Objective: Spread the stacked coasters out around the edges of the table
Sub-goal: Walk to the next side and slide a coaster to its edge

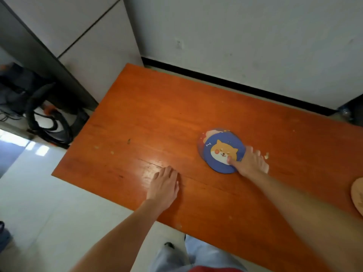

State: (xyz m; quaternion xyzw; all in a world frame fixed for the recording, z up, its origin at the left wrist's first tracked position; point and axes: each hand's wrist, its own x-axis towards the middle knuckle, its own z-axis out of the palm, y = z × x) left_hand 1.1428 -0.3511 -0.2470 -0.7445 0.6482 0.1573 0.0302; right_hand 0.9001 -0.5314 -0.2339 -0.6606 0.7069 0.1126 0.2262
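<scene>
A small stack of round coasters lies near the middle of the orange wooden table (pixel 149 114). The top coaster (pixel 221 152) is blue with a cartoon dog face. It is shifted toward me, so a reddish coaster (pixel 204 137) shows beneath at the far left. My right hand (pixel 249 163) grips the top coaster's near right edge, thumb pressed on its face. Flat on the table, fingers together, my left hand (pixel 164 188) rests near the front edge and holds nothing. A tan round coaster (pixel 357 195) lies cut off at the right border.
The table's far edge runs along a white wall with a black baseboard (pixel 235 83). Black bags and cables (pixel 45 118) sit on the floor left of the table. Pale floor tiles and my legs (pixel 188 256) are below the front edge.
</scene>
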